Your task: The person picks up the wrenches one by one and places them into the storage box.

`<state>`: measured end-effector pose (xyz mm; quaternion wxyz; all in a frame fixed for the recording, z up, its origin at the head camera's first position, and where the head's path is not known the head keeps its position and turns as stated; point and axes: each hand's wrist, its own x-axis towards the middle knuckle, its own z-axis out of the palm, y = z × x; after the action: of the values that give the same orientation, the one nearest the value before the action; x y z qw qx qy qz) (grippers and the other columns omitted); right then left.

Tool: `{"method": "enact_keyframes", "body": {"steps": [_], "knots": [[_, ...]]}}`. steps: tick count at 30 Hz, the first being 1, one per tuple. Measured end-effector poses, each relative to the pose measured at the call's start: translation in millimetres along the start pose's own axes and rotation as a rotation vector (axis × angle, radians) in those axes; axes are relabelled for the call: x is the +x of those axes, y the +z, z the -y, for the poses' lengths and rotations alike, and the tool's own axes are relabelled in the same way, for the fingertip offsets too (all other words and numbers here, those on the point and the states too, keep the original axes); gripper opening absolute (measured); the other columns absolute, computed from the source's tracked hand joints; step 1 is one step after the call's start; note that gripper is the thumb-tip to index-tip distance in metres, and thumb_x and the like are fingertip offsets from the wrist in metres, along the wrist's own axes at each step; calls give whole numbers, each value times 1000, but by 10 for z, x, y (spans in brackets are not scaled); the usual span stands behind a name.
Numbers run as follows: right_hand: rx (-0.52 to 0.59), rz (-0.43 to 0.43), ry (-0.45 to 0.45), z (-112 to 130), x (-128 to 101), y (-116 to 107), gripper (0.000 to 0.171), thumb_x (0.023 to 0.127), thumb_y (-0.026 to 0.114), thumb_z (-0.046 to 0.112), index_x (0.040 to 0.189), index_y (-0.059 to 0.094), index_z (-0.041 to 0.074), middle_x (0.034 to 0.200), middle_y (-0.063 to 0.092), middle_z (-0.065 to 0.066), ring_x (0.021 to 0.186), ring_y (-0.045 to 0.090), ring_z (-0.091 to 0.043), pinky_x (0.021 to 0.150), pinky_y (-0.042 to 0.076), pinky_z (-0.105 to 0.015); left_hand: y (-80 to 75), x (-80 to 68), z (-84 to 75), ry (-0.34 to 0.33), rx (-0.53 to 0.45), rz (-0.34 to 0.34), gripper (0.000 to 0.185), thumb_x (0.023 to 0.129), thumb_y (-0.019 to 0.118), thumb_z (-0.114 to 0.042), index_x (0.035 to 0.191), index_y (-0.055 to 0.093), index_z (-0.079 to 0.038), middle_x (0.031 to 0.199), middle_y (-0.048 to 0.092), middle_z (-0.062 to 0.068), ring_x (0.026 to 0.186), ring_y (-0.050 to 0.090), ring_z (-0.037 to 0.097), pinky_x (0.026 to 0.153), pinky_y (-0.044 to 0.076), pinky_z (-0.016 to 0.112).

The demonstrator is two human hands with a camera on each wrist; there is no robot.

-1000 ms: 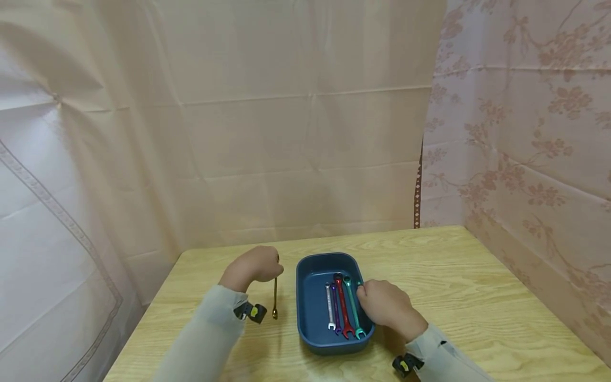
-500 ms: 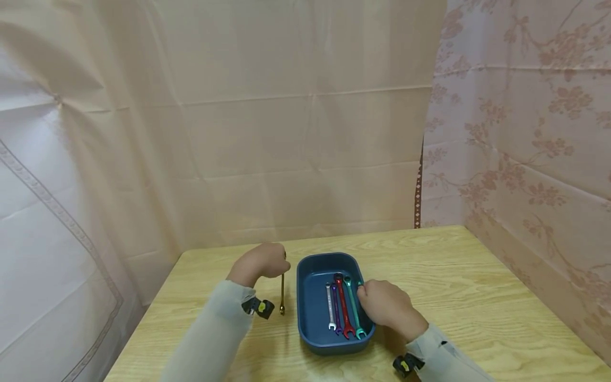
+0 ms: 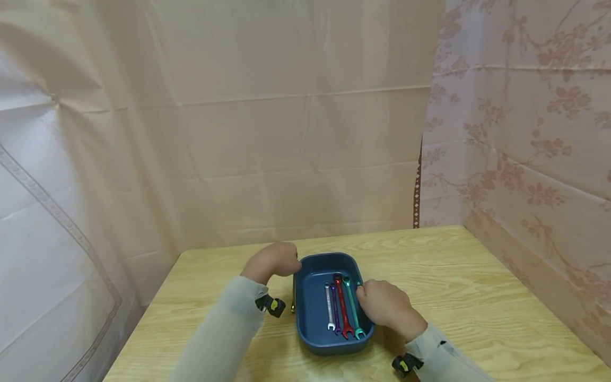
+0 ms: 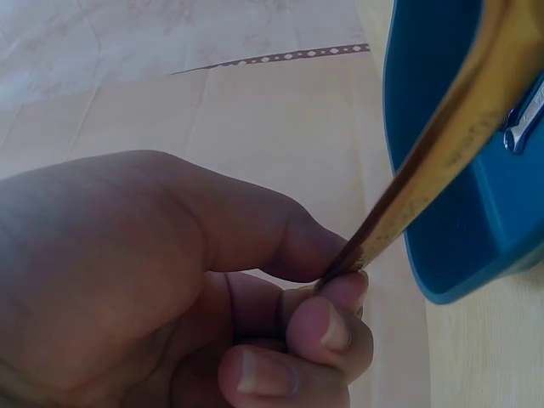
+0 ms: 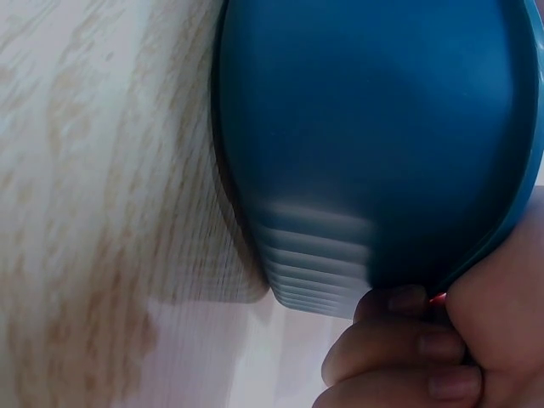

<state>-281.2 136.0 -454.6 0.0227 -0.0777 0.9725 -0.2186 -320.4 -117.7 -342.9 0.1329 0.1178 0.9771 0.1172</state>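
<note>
A dark blue tray sits on the wooden table and holds a silver wrench, a purple wrench, a red wrench and a teal wrench, side by side. My left hand pinches a gold wrench by its upper end; the wrench hangs down just outside the tray's left rim. The left wrist view shows the left hand pinching the gold wrench against the tray's wall. My right hand grips the tray's right rim, its fingers curled under the edge of the tray.
Pale curtains hang close behind the table and a floral curtain hangs along its right side. The table's left edge drops off beside my left sleeve. Bare wood lies right of the tray.
My left hand has carried the gold wrench to the right, from open table up to the tray's left rim. The right hand and the tray have stayed put.
</note>
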Motion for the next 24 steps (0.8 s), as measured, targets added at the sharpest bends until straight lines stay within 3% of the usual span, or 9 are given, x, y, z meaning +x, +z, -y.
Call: {"method": "enact_keyframes", "body": {"steps": [7,14,24], "knots": [[10,5,-4,23,-21,-6,46,108,40,34,69,55,16,61,53,-2,52,51,-17,47,37,-31,26,51,-56,-19,-28,23,28,98,58,-12,70,60,-11,63,42,-2,55,40,14,57,38,32],[6,-2,-12,23,-34,-19,45,108,40,34,69,56,16,62,53,-3,52,51,-18,48,37,-31,50,120,-76,7,-52,37,32,97,58,-10,65,53,-12,60,41,-2,52,36,13,55,36,31],[-2,-17,-23,12,-30,-2,47,108,40,33,67,55,16,61,53,-2,52,51,-18,46,36,-33,140,165,-128,2,-162,88,27,94,56,-1,69,56,-11,58,38,-3,50,30,13,50,30,30]]}}
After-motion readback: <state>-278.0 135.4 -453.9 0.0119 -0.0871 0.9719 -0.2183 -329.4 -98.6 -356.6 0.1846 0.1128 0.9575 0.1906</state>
